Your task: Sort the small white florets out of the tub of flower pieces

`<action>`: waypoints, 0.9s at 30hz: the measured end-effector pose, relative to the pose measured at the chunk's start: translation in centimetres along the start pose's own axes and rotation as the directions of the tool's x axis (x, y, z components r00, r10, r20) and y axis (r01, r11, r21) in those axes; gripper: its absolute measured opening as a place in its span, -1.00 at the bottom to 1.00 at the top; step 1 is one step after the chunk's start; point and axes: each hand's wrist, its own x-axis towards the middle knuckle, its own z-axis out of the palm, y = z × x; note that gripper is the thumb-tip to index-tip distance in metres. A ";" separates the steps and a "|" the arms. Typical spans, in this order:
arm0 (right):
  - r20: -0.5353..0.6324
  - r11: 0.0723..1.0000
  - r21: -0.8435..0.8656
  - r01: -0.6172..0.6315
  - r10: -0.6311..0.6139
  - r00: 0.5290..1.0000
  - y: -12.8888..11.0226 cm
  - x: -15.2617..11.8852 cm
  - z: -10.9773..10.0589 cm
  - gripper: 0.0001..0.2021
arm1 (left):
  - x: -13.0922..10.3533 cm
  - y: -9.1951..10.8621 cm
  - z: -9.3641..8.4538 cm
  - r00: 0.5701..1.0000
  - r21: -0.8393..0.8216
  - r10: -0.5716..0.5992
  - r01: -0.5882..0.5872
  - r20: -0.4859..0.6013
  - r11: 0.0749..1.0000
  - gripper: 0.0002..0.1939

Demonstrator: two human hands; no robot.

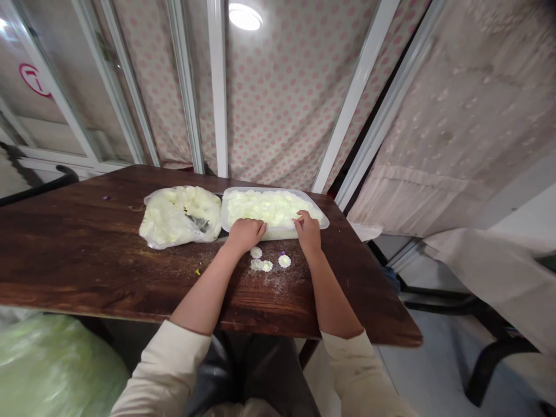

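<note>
A white plastic tub [326,222] full of pale yellow-white pieces stands toward the back of the dark wooden table. At its near left edge is my left hand [247,233], fingers bent over the rim; what they hold, if anything, is hidden. My right hand [308,230] reaches over the near right rim, thumb and fingertips pinched close to the pale pieces. Between my wrists, several small white flower-shaped pieces [284,261] lie on the table. Left of the tub sits a clear plastic bag [158,219] of similar pale pieces.
The wooden table [108,260] has scattered crumbs and small yellow and purple bits. A large green-filled bag [56,368] is at the lower left. Black chair arms [486,359] show at the right. Behind the table are white frames and a dotted curtain [282,87].
</note>
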 end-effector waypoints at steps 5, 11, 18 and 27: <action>0.125 0.974 -0.179 0.140 -0.119 0.985 -2.0 -0.6 0.3 -0.70 | 0.1 0.4 0.2 0.989 -0.113 0.071 -0.086 -0.131 0.990 -0.71; 0.195 0.952 -0.216 0.216 -0.174 0.965 -2.7 -0.8 0.2 -0.69 | 0.1 0.8 0.5 0.959 -0.229 0.128 -0.188 -0.252 0.955 -0.75; -0.025 0.981 -0.166 0.104 -0.110 0.994 -2.7 -1.0 -0.3 -0.75 | -0.4 1.5 -0.2 0.946 -0.232 0.187 -0.251 -0.263 0.940 -0.69; 0.014 0.972 -0.206 0.110 -0.109 0.994 -2.1 -1.0 -0.3 -0.68 | -0.3 0.6 0.9 0.976 -0.049 0.066 -0.078 -0.209 0.996 -0.49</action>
